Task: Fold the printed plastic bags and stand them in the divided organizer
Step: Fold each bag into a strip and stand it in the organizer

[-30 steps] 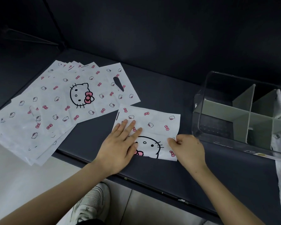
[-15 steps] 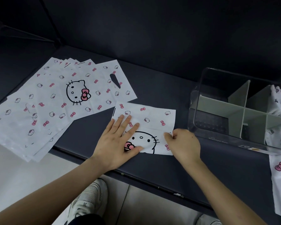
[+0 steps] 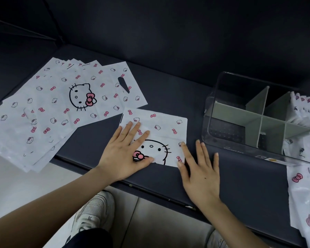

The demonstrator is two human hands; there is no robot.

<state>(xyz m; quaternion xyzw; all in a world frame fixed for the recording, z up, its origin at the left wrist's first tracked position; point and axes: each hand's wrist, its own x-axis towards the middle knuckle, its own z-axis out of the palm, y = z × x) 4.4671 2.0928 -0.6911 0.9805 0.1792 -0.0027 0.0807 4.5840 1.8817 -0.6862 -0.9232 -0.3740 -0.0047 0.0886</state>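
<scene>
A half-folded white bag [image 3: 162, 128] printed with a cat face and pink bows lies flat on the dark table. My left hand [image 3: 126, 152] presses on its left part with straight, spread fingers. My right hand [image 3: 199, 171] lies flat just right of the bag, fingers straight, its thumb and forefinger touching the bag's right edge. A fanned stack of unfolded bags [image 3: 52, 108] lies at the left. The clear divided organizer [image 3: 227, 138] with grey partitions stands at the right, with folded bags [image 3: 304, 111] upright in its far right compartment.
More printed plastic [image 3: 304, 192] hangs over the table's right front edge. The table's front edge [image 3: 150, 192] runs just below my hands; my shoes and the floor show beneath it. A dark wall rises behind the table.
My right hand has let go of the bag's right edge and now lies flat with straight fingers beside it. My left hand has stayed pressed on the bag.
</scene>
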